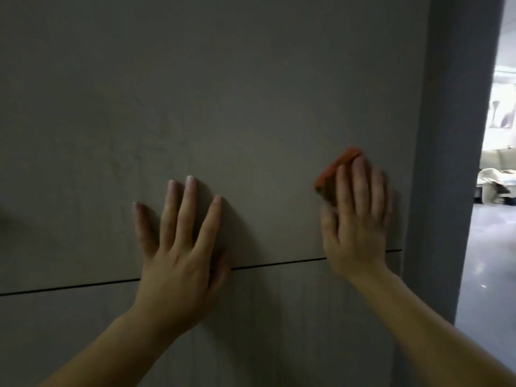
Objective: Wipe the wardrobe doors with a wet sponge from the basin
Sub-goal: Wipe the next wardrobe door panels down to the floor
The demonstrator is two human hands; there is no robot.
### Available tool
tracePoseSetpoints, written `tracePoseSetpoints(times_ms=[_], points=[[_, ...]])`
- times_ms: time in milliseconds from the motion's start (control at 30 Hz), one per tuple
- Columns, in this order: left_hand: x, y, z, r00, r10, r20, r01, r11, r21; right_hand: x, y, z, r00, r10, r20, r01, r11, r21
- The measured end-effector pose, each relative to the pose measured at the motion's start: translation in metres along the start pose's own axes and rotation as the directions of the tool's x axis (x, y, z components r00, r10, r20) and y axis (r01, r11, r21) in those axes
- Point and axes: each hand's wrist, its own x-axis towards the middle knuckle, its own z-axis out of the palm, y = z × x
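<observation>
Sponge [336, 170], orange, under right hand [356, 219]

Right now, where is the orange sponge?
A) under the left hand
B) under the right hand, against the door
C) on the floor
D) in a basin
B: the right hand presses the orange sponge against the wardrobe door; the left hand rests there bare.

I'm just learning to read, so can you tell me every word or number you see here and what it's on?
There are no words, numbers or signs to read here. The wardrobe door is plain. The orange sponge under the right hand shows no label. The bright room past the wardrobe is too blurred to tell.
</observation>
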Motion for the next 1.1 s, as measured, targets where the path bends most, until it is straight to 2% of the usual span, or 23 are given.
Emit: tracePoseSetpoints(times_ms=[33, 67, 200, 233, 267, 300, 367, 433, 533, 600, 733, 800, 833, 900, 967, 1033, 1067, 1100], points=[[0.001, 0.001, 0.001, 1.000, -0.008, -0.003, 0.008, 1.000, -0.005, 0.005, 0.004, 0.000, 0.998, 0.068, -0.008, -0.068, 0.998, 0.011], [0.001, 0.002, 0.002, 1.000, -0.011, -0.005, 0.011, 1.000, -0.007, 0.000, 0.005, 0.001, 0.997, 0.072, -0.010, -0.072, 0.997, 0.022], [0.001, 0.002, 0.005, 1.000, -0.002, -0.013, 0.002, 1.000, -0.004, -0.065, 0.013, 0.004, 0.981, -0.179, 0.079, 0.178, 0.984, 0.025], [0.001, 0.002, 0.005, 1.000, -0.003, -0.015, 0.003, 1.000, -0.003, -0.066, 0.022, 0.004, 0.976, -0.202, 0.078, 0.201, 0.979, 0.011], [0.001, 0.003, 0.005, 1.000, -0.005, -0.017, 0.005, 1.000, -0.001, -0.060, 0.031, 0.006, 0.987, -0.154, 0.055, 0.155, 0.988, 0.000], [0.001, 0.003, 0.005, 1.000, -0.009, -0.015, 0.009, 1.000, 0.002, -0.049, 0.035, 0.005, 0.999, -0.034, 0.034, 0.033, 0.999, 0.005], [0.001, 0.003, 0.005, 1.000, -0.017, -0.010, 0.017, 1.000, 0.005, -0.031, 0.035, 0.003, 0.976, 0.215, 0.034, -0.217, 0.975, 0.051], [0.001, 0.003, 0.005, 1.000, -0.014, -0.006, 0.014, 1.000, 0.011, -0.045, 0.015, 0.004, 0.966, 0.256, 0.037, -0.259, 0.962, 0.083], [0.000, 0.001, 0.001, 1.000, -0.004, 0.004, 0.003, 1.000, 0.013, -0.101, -0.027, 0.006, 0.992, 0.021, 0.127, -0.036, 0.993, 0.115], [-0.002, -0.004, -0.006, 1.000, 0.019, 0.014, -0.019, 1.000, -0.011, -0.101, -0.044, 0.005, 0.984, -0.099, 0.146, 0.079, 0.988, 0.132], [-0.013, -0.034, -0.024, 0.999, 0.031, 0.016, -0.031, 1.000, -0.003, -0.013, -0.084, 0.002, 0.998, -0.015, 0.057, 0.009, 0.993, 0.116], [-0.020, -0.055, -0.030, 0.998, -0.054, 0.016, 0.053, 0.997, 0.052, -0.001, -0.109, 0.002, 0.993, -0.106, 0.055, 0.100, 0.989, 0.106], [-0.023, -0.065, -0.032, 0.994, -0.103, 0.023, 0.101, 0.992, 0.070, -0.011, -0.120, 0.003, 0.975, -0.212, 0.067, 0.204, 0.973, 0.108], [-0.028, -0.081, -0.036, 0.984, -0.170, 0.046, 0.166, 0.983, 0.081, -0.047, -0.140, 0.006, 0.894, -0.433, 0.119, 0.418, 0.899, 0.132], [-0.032, -0.089, -0.037, 0.984, -0.164, 0.070, 0.158, 0.984, 0.085, -0.063, -0.143, 0.005, 0.813, -0.563, 0.149, 0.547, 0.826, 0.139], [-0.033, -0.093, -0.038, 0.988, -0.137, 0.072, 0.130, 0.988, 0.086, -0.037, -0.143, 0.004, 0.767, -0.628, 0.129, 0.615, 0.778, 0.132], [-0.033, -0.094, -0.038, 0.989, -0.132, 0.067, 0.126, 0.988, 0.084, -0.013, -0.146, 0.003, 0.777, -0.621, 0.103, 0.610, 0.783, 0.117], [-0.033, -0.095, -0.038, 0.989, -0.132, 0.062, 0.126, 0.989, 0.083, 0.017, -0.149, 0.002, 0.817, -0.572, 0.071, 0.565, 0.819, 0.101]])
